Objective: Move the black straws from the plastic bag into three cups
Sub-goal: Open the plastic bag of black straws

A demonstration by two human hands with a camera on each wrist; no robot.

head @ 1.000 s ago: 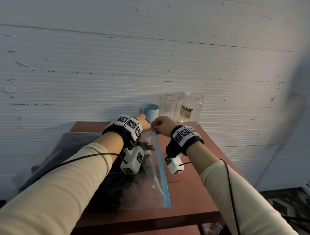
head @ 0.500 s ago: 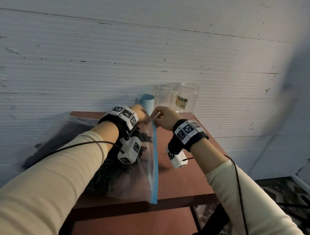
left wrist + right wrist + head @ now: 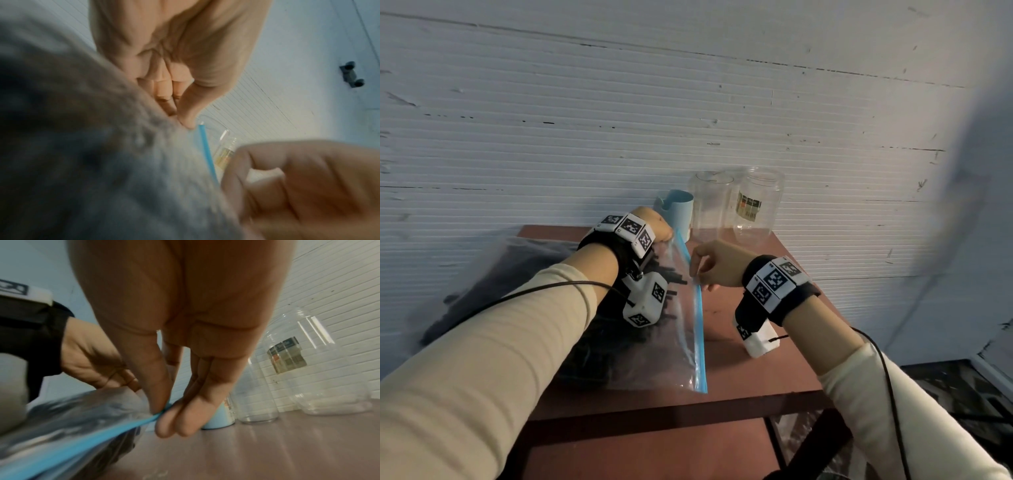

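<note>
The blue zip strip (image 3: 693,294) of the plastic bag (image 3: 654,349) is pinched by the left hand (image 3: 657,228) at its far end and by the right hand (image 3: 717,263) lower down (probably so the seal can be pulled apart).

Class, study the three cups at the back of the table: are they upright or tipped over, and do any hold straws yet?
Upright and empty. The blue cup and both clear cups stand on their bases; every black straw remains inside the plastic bag.

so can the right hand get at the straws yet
Probably not: the right hand pinches the blue zip strip, and the straws lie inside the bag, whose mouth doesn't look open yet.
</note>
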